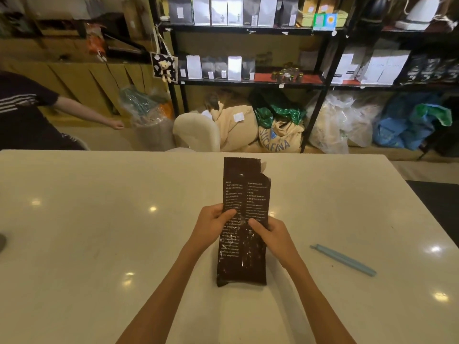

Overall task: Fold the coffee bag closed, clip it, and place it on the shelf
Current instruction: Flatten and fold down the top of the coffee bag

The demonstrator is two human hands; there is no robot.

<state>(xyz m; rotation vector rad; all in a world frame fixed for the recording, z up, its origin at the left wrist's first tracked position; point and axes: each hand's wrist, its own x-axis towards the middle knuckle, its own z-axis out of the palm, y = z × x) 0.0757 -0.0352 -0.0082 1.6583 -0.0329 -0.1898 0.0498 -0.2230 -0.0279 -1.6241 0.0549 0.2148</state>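
Coffee bag: dark brown coffee bag (244,194) with white print, held upright over the middle of the desk, bottom edge resting on or just above the surface; cannot tell which. Top edge open and ragged, a torn notch at its 1 o'clock corner.
Left hand: left hand (212,225) at the bag's 9 o'clock edge, about mid-height. Grip closed on the bag, thumb across the printed face, fingers behind.
Right hand: right hand (269,234) at the bag's 3 o'clock edge, level with the left. Grip likewise pinched on the bag, thumb on the front pointing toward 10 o'clock.
Bag clip: light blue bag clip (344,259), long and thin, lying flat on the desk at 3 o'clock from the bag, well apart from the right hand, slanted from 10 to 4 o'clock.
Desk: glossy white desk (99,219), ceiling lights mirrored in it.
Shelf: black metal shelf (250,81) beyond the desk at 12 o'clock, rows of white and black coffee bags, small jars on a red mat.
Floor under shelf: burlap sacks (280,135) and plastic bags.
Second person: at 10 o'clock, a dark striped sleeve (22,100), bare arm stretched toward the shelf.
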